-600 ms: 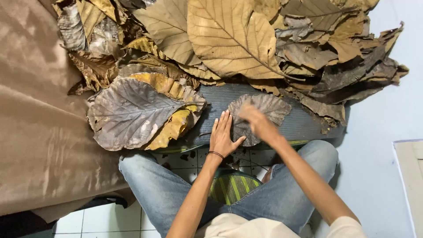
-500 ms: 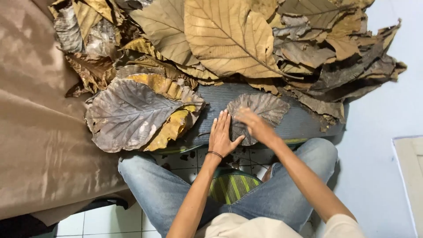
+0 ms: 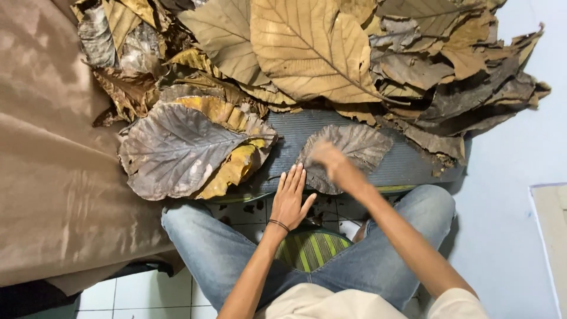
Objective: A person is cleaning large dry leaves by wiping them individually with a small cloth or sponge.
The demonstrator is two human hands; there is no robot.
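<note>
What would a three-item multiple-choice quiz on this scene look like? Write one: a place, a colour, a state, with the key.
1. Where does the small grey-brown leaf lie?
A. on the dark ribbed mat
B. on the tiled floor
C. on the person's lap

2. What colour shows under the big grey leaf at left?
A. red
B. yellow
C. green

3. How is the left hand held?
A. closed in a fist
B. pinching a stem
C. flat, fingers spread

Key:
1 A, the leaf rests on the mat in front of the knees.
2 B, a yellow leaf pokes out beneath it.
3 C, the palm lies down at the leaf's edge, while the right hand, blurred, is over the leaf.
</note>
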